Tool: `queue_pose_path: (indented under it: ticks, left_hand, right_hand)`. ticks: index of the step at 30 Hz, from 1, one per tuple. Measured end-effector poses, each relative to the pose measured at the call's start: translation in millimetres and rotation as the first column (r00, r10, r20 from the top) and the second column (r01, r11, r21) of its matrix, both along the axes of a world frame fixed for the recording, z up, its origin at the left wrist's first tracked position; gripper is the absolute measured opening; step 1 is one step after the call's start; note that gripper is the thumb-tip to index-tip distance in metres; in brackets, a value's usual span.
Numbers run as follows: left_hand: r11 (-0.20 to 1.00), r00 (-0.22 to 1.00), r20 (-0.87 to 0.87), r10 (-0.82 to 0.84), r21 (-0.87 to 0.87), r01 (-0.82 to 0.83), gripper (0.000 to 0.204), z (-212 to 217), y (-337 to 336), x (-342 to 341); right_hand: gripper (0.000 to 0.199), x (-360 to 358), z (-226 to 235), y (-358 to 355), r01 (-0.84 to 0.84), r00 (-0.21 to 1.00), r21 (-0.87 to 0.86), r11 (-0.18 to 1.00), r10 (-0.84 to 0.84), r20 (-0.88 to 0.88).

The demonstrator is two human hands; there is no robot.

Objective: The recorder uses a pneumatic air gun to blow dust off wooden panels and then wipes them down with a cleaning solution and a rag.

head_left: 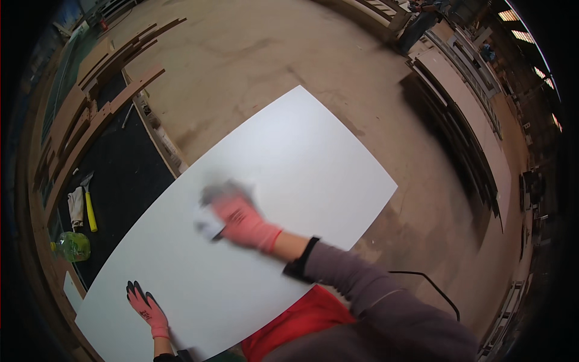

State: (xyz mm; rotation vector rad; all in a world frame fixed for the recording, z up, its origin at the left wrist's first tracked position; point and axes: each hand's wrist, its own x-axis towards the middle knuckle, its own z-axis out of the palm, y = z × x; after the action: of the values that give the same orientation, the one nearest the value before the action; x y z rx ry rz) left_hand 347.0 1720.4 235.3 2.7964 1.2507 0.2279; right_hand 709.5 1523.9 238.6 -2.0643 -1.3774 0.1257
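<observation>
A large white panel (301, 145) lies slanted in front of me, one part over a black-topped bench and the far end out over the floor. My right hand (238, 220), in a pink glove with dark fingers, is on the panel's middle and smeared by motion. Under and beside its fingers is a blurred white cloth (210, 229), pressed to the surface. My left hand (148, 309), in a matching glove, rests flat on the panel's near left part with fingers stretched out and nothing held.
On the black bench top (129, 175) lie a yellow-handled tool (90, 211), a pale rag (76, 208) and a bottle of green liquid (75, 246). Brown strips (111, 111) line the bench's left. Stacked boards (461, 130) stand right. Another person (419, 27) is far right; a black cable (431, 283) curves nearby.
</observation>
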Motion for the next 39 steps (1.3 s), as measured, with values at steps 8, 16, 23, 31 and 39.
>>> queue_pose_path:
  ticks: [8,16,23,31,39]
  left_hand:
    - [0.997,0.998,0.062,0.016,-0.079,-0.012,0.047,13.4,-8.8,8.3]
    - [1.0,0.999,0.032,0.008,0.007,-0.008,0.047,5.4,-3.0,-1.3]
    - [1.0,0.999,0.036,-0.016,-0.009,0.016,0.047,4.3,-1.5,4.0]
    - [1.0,1.0,0.011,0.019,-0.02,-0.019,0.048,6.0,-0.2,-3.8]
    - [0.998,1.0,0.016,0.017,-0.056,-0.016,0.049,8.6,-6.4,6.9]
  right_hand:
    - [0.055,74.5,10.7,8.2,0.293,0.954,0.014,0.956,-0.294,0.063]
    - [0.058,142.0,-4.3,-138.4,0.77,0.635,-0.303,0.561,-0.717,0.286]
    - [0.053,52.1,19.7,-71.2,0.197,0.979,-0.397,0.896,-0.158,0.129]
    - [0.058,-7.4,25.8,-37.4,-0.122,0.988,-0.503,0.856,0.152,0.018]
    - [0.063,151.0,6.2,-38.9,0.5,0.854,-0.138,0.855,-0.46,0.244]
